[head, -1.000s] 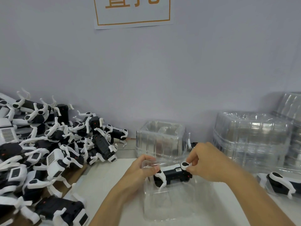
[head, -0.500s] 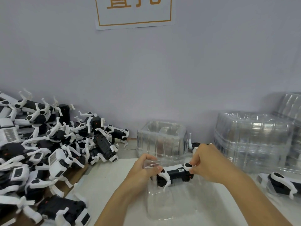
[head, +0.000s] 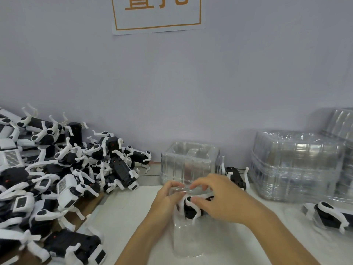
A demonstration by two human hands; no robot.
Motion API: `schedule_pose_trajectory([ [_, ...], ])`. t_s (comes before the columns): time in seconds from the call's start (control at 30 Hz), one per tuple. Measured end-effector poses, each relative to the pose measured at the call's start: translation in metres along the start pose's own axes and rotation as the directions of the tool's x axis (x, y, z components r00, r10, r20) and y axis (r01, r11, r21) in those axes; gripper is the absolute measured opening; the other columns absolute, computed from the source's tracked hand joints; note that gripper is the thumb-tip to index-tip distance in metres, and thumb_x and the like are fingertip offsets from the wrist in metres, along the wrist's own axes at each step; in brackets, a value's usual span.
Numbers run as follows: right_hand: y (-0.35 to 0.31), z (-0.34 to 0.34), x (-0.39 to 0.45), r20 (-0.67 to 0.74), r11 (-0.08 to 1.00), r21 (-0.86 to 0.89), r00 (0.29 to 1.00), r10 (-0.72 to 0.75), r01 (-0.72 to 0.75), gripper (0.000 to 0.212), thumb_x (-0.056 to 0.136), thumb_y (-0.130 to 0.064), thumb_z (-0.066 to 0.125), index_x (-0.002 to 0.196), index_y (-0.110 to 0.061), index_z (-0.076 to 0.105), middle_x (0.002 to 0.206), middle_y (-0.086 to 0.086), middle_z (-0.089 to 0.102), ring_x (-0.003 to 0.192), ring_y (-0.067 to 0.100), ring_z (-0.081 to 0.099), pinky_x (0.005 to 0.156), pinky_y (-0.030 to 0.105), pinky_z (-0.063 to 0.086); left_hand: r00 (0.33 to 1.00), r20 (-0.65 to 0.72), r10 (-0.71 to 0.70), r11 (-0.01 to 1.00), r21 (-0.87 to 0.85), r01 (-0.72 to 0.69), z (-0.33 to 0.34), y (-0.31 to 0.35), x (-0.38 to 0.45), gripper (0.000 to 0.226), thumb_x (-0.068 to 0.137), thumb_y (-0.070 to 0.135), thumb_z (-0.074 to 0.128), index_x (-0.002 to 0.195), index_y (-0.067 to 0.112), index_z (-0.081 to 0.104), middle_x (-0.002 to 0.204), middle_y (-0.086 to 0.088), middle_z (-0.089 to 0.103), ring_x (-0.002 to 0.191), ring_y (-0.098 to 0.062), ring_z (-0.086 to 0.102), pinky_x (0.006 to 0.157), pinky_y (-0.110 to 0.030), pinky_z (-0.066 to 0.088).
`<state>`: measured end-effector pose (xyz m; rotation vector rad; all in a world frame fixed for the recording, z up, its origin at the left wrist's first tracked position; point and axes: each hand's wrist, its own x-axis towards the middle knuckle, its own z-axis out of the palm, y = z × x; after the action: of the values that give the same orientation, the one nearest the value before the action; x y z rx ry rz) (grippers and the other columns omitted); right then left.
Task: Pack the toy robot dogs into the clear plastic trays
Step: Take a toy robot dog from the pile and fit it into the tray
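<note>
Black-white toy dog [head: 191, 208] half hidden; left hand [head: 166, 199], right hand [head: 219, 199] grip clamped on it.

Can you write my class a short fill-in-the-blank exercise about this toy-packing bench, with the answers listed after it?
1. Both hands, the left hand and the right hand, are on one toy robot dog over a clear ____ tray.
2. The big pile of unpacked dogs lies on the person's ____ side.
3. The toy dogs are black and ____.
4. The sign on the wall has an ____ border.

Answers: plastic; left; white; orange
</note>
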<state>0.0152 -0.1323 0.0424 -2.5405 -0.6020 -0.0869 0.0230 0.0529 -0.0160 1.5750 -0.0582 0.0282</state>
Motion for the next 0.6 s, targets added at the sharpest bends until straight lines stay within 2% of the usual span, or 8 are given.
schedule_pose_trajectory([
  [0.07, -0.0015, 0.0096, -0.0003, 0.041, 1.000, -0.023, 0.999, 0.004, -0.003, 0.034, 0.088, -0.061, 0.056, 0.122, -0.057, 0.054, 0.106, -0.025, 0.048, 0.118, 0.003, 0.039, 0.100, 0.035, 0.036, 0.999, -0.037, 0.000, 1.000, -0.017, 0.000, 0.0022, -0.0034, 0.0040, 0.018, 0.071, 0.031, 0.062, 0.088, 0.029, 0.069, 0.099, -0.004, 0.074, 0.096, -0.017, 0.069, 0.083, -0.032, 0.049],
  [0.13, -0.0021, 0.0137, -0.0009, 0.047, 0.999, -0.044, 0.999, 0.006, -0.004, 0.035, 0.090, -0.060, 0.053, 0.124, -0.064, 0.049, 0.105, -0.025, 0.044, 0.122, 0.008, 0.035, 0.104, 0.042, 0.029, 0.998, -0.060, -0.001, 1.000, -0.018, 0.000, 0.0035, -0.0059, 0.0078, 0.018, 0.073, 0.033, 0.060, 0.087, 0.028, 0.070, 0.098, -0.003, 0.074, 0.105, -0.024, 0.066, 0.093, -0.039, 0.048],
  [0.23, -0.0026, 0.0142, -0.0003, 0.054, 0.997, -0.072, 0.998, 0.013, -0.009, 0.035, 0.092, -0.058, 0.052, 0.124, -0.068, 0.047, 0.097, -0.026, 0.038, 0.127, 0.013, 0.035, 0.110, 0.050, 0.025, 0.997, -0.076, 0.006, 1.000, -0.004, -0.006, 0.0034, -0.0083, 0.0099, 0.016, 0.075, 0.034, 0.059, 0.086, 0.029, 0.070, 0.099, -0.004, 0.073, 0.110, -0.029, 0.064, 0.099, -0.044, 0.047],
  [0.37, -0.0012, 0.0114, 0.0013, 0.088, 0.999, -0.044, 0.996, 0.018, -0.014, 0.030, 0.092, -0.054, 0.056, 0.120, -0.065, 0.056, 0.086, -0.033, 0.035, 0.130, 0.014, 0.036, 0.111, 0.051, 0.025, 0.994, -0.112, 0.008, 1.000, 0.009, -0.007, 0.0042, -0.0094, 0.0095, 0.012, 0.083, 0.027, 0.059, 0.084, 0.029, 0.071, 0.104, -0.006, 0.072, 0.109, -0.031, 0.064, 0.101, -0.047, 0.047],
  [0.5, -0.0026, 0.0122, 0.0014, 0.079, 0.998, -0.055, 0.996, 0.038, -0.034, 0.031, 0.092, -0.053, 0.059, 0.121, -0.061, 0.057, 0.100, -0.028, 0.037, 0.134, 0.012, 0.032, 0.113, 0.052, 0.022, 0.992, -0.127, 0.004, 1.000, 0.022, -0.001, 0.0039, -0.0110, 0.0100, 0.024, 0.094, 0.014, 0.055, 0.083, 0.027, 0.071, 0.103, -0.005, 0.072, 0.109, -0.032, 0.064, 0.102, -0.048, 0.046],
  [0.6, -0.0030, 0.0100, 0.0023, 0.088, 0.998, -0.056, 0.996, 0.024, -0.019, 0.031, 0.089, -0.054, 0.062, 0.120, -0.061, 0.059, 0.088, -0.030, 0.036, 0.131, 0.011, 0.037, 0.110, 0.051, 0.030, 0.991, -0.136, 0.005, 1.000, 0.021, -0.002, 0.0046, -0.0104, 0.0097, 0.025, 0.094, 0.012, 0.054, 0.083, 0.026, 0.072, 0.104, -0.007, 0.072, 0.108, -0.033, 0.064, 0.103, -0.050, 0.046],
])
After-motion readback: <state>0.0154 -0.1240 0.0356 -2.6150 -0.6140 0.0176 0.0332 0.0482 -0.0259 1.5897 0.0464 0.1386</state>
